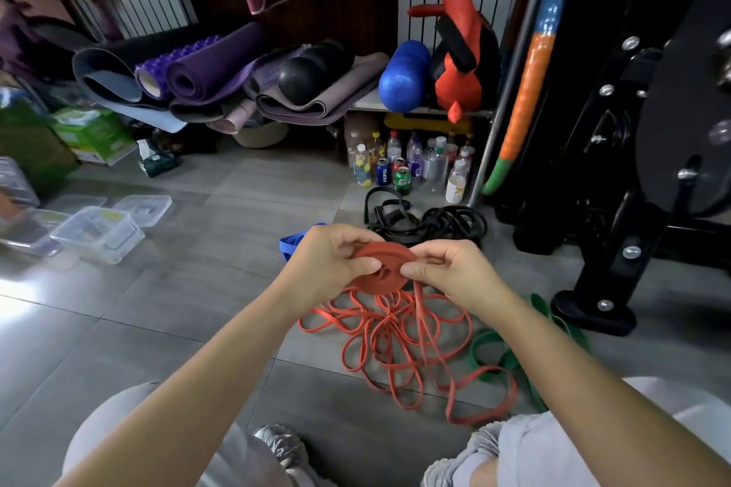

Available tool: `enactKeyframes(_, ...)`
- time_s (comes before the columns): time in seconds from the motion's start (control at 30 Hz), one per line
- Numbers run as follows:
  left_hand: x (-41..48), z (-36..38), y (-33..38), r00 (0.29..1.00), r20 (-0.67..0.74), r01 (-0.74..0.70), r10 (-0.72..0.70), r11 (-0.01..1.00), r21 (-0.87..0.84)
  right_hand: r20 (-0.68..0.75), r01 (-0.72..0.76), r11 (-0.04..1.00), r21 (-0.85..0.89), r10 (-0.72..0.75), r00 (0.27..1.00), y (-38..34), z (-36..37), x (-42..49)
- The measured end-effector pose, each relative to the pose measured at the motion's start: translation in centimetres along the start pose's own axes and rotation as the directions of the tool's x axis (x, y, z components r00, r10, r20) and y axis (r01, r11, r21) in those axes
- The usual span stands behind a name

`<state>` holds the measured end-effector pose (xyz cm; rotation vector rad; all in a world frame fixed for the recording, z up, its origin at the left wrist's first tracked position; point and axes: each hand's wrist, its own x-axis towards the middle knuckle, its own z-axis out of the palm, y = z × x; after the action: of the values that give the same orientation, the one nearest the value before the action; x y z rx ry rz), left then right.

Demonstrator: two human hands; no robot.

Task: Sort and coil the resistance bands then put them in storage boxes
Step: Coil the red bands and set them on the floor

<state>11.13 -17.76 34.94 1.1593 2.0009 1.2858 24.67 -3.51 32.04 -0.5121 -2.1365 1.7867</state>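
"PEPSI" on blue can [382, 172], other labels unreadable

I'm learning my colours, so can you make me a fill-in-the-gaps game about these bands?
The number of hands holding the coiled red band is ____.
The folded band behind the left hand is ____.
The tangled pile beyond the hands is ____.
The wide bands beside the right arm are ____.
Missing words: two, blue, black, green.
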Motion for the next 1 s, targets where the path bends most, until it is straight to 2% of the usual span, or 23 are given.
enactKeyframes(0.1,0.1,0.0,0.0,0.999,0.007,0.039,-0.039,0.999,-0.019,-0.056,0.006,1.0,0.031,-0.004,0.998,-0.6,-0.6,0.2)
enactKeyframes(0.23,0.4,0.2,0.1,0.998,-0.021,0.057,-0.057,0.998,-0.035,-0.034,0.034,0.998,-0.061,-0.036,0.999,-0.8,-1.0,0.3)
enactKeyframes(0.33,0.3,0.6,-0.2,0.997,-0.056,0.055,-0.06,0.995,-0.089,-0.019,-0.01,0.999,0.035,0.011,1.0,-0.1,-0.5,-0.2)
enactKeyframes(0.43,0.0,1.0,-0.6,0.99,-0.096,0.08,-0.1,0.978,-0.193,-0.068,-0.04,0.992,0.123,0.048,0.996,1.1,-0.1,-0.4)
enactKeyframes(0.53,-0.2,1.2,-0.8,0.99,-0.035,0.124,-0.138,0.957,-0.262,-0.127,-0.025,0.984,0.174,0.048,0.991,2.0,0.1,-0.7)
enactKeyframes(0.7,-0.5,1.1,-1.0,0.98,0.012,0.194,-0.198,0.942,-0.275,-0.118,0.013,0.99,0.143,0.004,0.993,2.2,0.3,-1.1)
enactKeyframes(0.87,-0.3,1.1,-0.8,0.986,-0.024,0.16,-0.162,0.985,-0.062,-0.116,0.019,0.999,0.05,-0.013,0.993,2.2,0.3,-1.0)
enactKeyframes(0.93,-0.3,1.0,-0.7,0.991,0.033,0.121,-0.131,0.97,0.213,-0.101,0.003,0.997,-0.073,-0.011,0.995,2.3,0.1,-1.0)
enactKeyframes(1.0,-0.5,1.2,-0.2,0.992,0.097,0.022,-0.085,0.854,0.521,-0.078,-0.012,0.968,-0.251,-0.008,0.997,2.4,0.1,-1.0)
